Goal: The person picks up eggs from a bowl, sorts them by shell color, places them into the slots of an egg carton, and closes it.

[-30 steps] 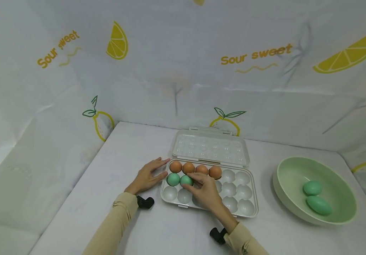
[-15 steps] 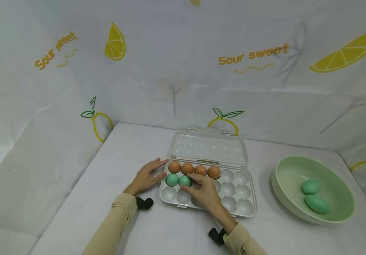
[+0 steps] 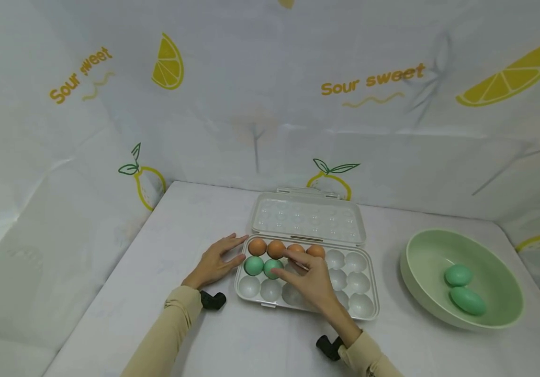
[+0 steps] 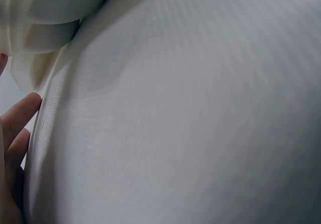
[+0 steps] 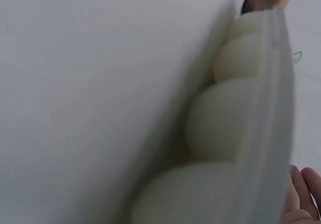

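Green egg (image 3: 268,266) sits in egg tray (image 3: 358,283), middle row, second slot from left. Right hand (image 3: 314,280) above it, thumb and fingers parted, gripping nothing; thumb contact unclear. Left hand (image 3: 215,262) loosely spread at tray's left edge, grasping nothing. Brown eggs (image 3: 276,248) behind.

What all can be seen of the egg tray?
The egg tray is pale and plastic-looking, with three rows of rounded cups and a hinged lid lying open behind. It rests on the white table. Four brown eggs sit in its back row, two green eggs in the middle row's left cups. The left hand appears to touch its left edge; the right hand is over it.
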A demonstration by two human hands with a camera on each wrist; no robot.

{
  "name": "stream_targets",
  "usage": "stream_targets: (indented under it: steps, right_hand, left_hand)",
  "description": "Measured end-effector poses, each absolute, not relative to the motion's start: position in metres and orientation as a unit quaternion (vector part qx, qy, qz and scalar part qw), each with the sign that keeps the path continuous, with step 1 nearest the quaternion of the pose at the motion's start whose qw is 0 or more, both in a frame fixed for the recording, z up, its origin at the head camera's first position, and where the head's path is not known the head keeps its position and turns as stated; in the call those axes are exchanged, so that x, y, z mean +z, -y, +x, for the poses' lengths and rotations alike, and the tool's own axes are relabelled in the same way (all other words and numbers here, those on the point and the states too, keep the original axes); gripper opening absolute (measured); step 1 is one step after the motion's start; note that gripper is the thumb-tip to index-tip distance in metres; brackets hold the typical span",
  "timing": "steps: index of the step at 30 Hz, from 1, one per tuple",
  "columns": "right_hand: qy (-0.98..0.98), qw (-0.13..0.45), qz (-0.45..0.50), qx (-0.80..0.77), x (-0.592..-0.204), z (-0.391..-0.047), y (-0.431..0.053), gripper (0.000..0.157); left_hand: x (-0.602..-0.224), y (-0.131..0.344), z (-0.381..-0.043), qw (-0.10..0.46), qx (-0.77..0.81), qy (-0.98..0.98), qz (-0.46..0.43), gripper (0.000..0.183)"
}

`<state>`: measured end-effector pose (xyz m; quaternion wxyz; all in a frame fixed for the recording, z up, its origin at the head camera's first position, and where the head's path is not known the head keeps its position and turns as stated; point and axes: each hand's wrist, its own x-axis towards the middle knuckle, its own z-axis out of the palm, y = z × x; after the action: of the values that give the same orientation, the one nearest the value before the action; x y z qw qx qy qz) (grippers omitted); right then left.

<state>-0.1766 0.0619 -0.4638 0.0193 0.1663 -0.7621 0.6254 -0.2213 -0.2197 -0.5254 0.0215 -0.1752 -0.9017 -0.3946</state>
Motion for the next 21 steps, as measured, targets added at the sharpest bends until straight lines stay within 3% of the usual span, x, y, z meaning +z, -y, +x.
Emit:
stream_targets:
  steps: [9, 21]
  right_hand:
    - [0.773, 0.062, 0.134, 0.617, -0.439, -0.183, -0.112, 0.047]
    - [0.799, 0.126, 0.035, 0.587, -0.438, -0.174, -0.212, 0.048]
  left_hand:
    - [-0.523, 0.219, -0.221, 0.014, -0.390, 0.905, -0.170, 0.054]
    - [-0.524, 0.220, -0.222, 0.018, -0.393, 0.903, -0.172, 0.054]
